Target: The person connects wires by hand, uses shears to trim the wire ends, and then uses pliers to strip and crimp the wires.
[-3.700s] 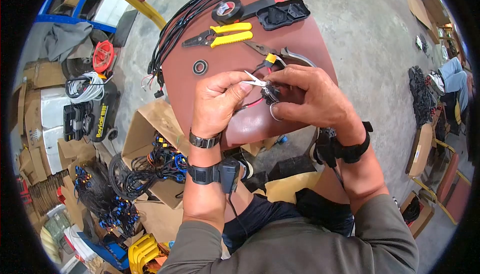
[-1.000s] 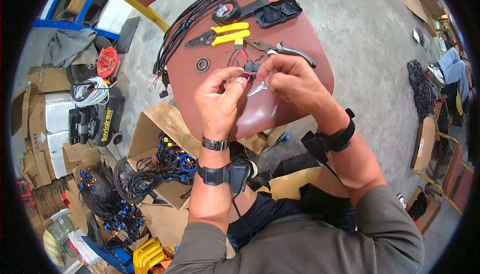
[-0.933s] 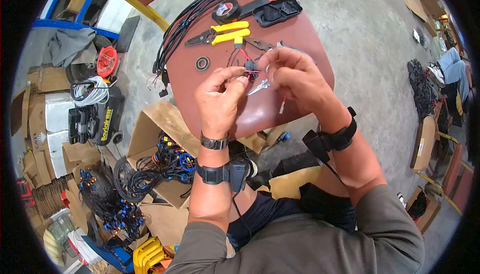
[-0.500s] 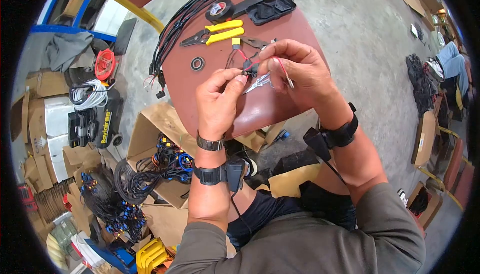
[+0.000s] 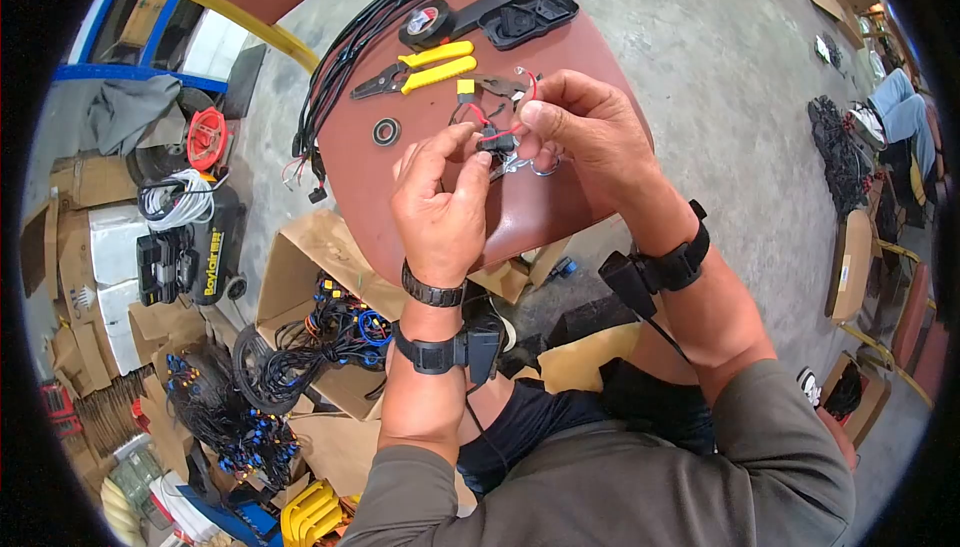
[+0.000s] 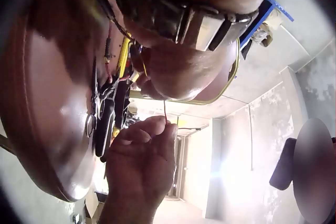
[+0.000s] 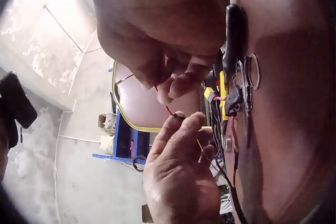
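Note:
Over the seat, a thin red wire (image 7: 168,109) runs between both hands. My left hand (image 5: 440,202) pinches one end between thumb and forefinger, where a small dark piece shows in the right wrist view. My right hand (image 5: 597,132) pinches the wire farther along, and its pale-tipped free end (image 5: 520,71) points up past the fingers. Below the fingertips lies a black connector block (image 5: 496,139) with red leads and a yellow plug (image 5: 465,88). Silver scissors (image 5: 511,164) rest on the seat under the right hand, partly hidden.
The red-brown seat (image 5: 545,209) carries yellow-handled wire strippers (image 5: 438,65), pliers (image 5: 497,84), a bearing ring (image 5: 386,131), black tape (image 5: 427,23), a black tray (image 5: 528,15) and a cable bundle (image 5: 335,65). A carton (image 5: 290,267) of wiring stands at the left.
The scissors, earlier in my right hand, now lie on the seat. My right hand has drawn out the red wire, and its free end has swung from pointing down to pointing up.

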A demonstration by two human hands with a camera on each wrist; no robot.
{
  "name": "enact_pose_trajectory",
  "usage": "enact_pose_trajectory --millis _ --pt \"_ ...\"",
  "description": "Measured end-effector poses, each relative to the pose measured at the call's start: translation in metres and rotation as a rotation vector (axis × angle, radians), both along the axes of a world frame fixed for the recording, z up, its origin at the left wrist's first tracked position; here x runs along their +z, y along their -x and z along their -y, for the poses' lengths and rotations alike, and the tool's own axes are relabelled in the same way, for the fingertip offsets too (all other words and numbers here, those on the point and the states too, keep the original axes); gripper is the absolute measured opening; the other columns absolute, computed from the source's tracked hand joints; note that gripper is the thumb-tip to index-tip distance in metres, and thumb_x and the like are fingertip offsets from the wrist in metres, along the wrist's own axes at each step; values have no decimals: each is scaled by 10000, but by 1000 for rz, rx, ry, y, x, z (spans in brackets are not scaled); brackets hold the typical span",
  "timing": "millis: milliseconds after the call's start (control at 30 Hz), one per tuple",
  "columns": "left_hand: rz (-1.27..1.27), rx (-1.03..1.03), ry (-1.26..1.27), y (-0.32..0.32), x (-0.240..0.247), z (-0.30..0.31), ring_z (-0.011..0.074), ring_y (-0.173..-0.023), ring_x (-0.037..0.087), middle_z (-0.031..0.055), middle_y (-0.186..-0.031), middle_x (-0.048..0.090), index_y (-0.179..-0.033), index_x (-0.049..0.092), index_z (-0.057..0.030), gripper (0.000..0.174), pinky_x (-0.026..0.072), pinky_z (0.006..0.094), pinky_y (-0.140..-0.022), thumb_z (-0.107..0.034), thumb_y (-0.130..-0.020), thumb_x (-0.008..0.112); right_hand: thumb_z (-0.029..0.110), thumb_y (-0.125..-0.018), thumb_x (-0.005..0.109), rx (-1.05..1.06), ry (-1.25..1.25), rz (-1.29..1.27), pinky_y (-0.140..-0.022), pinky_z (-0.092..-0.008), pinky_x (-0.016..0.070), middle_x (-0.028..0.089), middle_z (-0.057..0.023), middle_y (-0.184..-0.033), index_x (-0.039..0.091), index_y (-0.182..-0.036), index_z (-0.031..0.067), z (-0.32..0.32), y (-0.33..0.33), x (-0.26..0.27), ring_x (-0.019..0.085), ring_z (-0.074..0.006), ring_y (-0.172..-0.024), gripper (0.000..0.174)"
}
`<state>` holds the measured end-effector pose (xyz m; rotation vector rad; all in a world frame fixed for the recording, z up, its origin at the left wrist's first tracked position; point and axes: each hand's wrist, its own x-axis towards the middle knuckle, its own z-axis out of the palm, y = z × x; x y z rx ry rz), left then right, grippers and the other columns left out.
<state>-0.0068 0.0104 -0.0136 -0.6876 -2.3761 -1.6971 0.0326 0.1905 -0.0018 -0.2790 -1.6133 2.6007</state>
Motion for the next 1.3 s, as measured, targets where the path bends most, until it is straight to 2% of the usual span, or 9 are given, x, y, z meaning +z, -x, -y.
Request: enact_pose_trajectory --millis 67,167,267,567,667,1133,1300 --pt "161 -21 -168 -2 -4 -3 154 -868 644 84 -945 697 -1082 688 11 260 518 287 -788 47 -825 685 160 -927 695 -4 -12 4 -578 -204 525 679 -33 -779 671 -988 21 0 0 -1 639 -77 -662 154" --pt "275 -47 -313 -8 8 -7 152 -927 659 94 -1025 698 -1120 665 28 275 533 277 -810 84 -851 659 169 -929 697 -18 -43 13 -561 -197 511 676 -31 -769 671 -981 25 0 1 0 627 -68 -641 156" --pt "360 -65 -381 -6 4 -3 147 -953 665 113 -1072 693 -1161 637 40 294 543 270 -802 101 -874 639 177 -937 692 -34 -62 39 -540 -197 493 672 -29 -756 667 -973 29 -2 1 -1 609 -58 -622 155" --pt "636 -180 -462 -2 19 12 146 -785 696 101 -943 713 -1185 626 34 304 528 212 -640 49 -885 673 176 -963 655 -89 -43 55 -494 -198 462 632 3 -739 632 -913 52 3 3 -1 556 -46 -581 135" --pt "607 -205 -543 0 12 14 132 -753 682 105 -938 713 -1199 621 35 319 513 214 -608 68 -884 656 177 -967 650 -86 -26 75 -482 -196 451 626 7 -741 627 -915 57 4 3 1 551 -44 -578 132" --pt "553 -179 -452 -1 17 8 82 -682 630 81 -872 706 -1184 629 38 336 465 196 -543 92 -853 621 190 -961 661 -90 10 64 -468 -193 429 615 20 -691 629 -897 60 6 5 -3 547 -42 -556 147" --pt "561 -192 -476 2 13 10 64 -633 590 72 -861 700 -1190 632 27 340 443 191 -522 96 -858 614 212 -955 667 -10 -48 57 -503 -180 438 638 16 -731 648 -911 62 5 4 -6 554 -35 -575 157"
